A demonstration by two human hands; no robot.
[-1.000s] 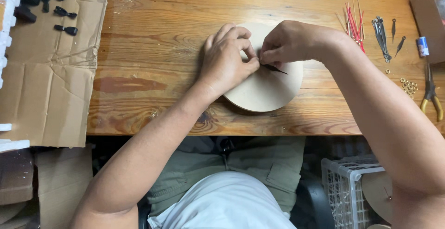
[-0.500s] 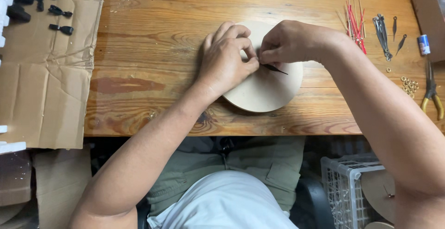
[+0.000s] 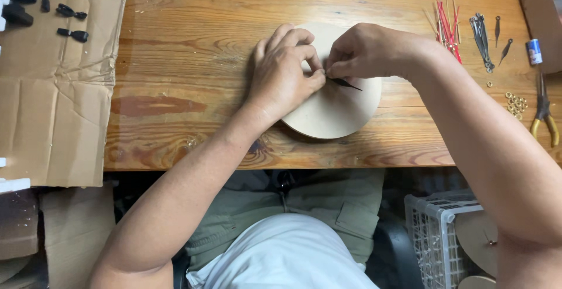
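We note both the left hand (image 3: 284, 78) and right hand (image 3: 366, 52) pinching a thin black pointed clock hand (image 3: 345, 83) at its base on the round pale wooden disc (image 3: 336, 113); its long axis runs sideways, tip pointing right.

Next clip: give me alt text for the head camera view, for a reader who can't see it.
Seen from above, a person's left hand and right hand meet at the middle of a round pale wooden disc on a wooden table, pinching a thin black pointer. Pliers, small brass rings and red sticks lie to the right.
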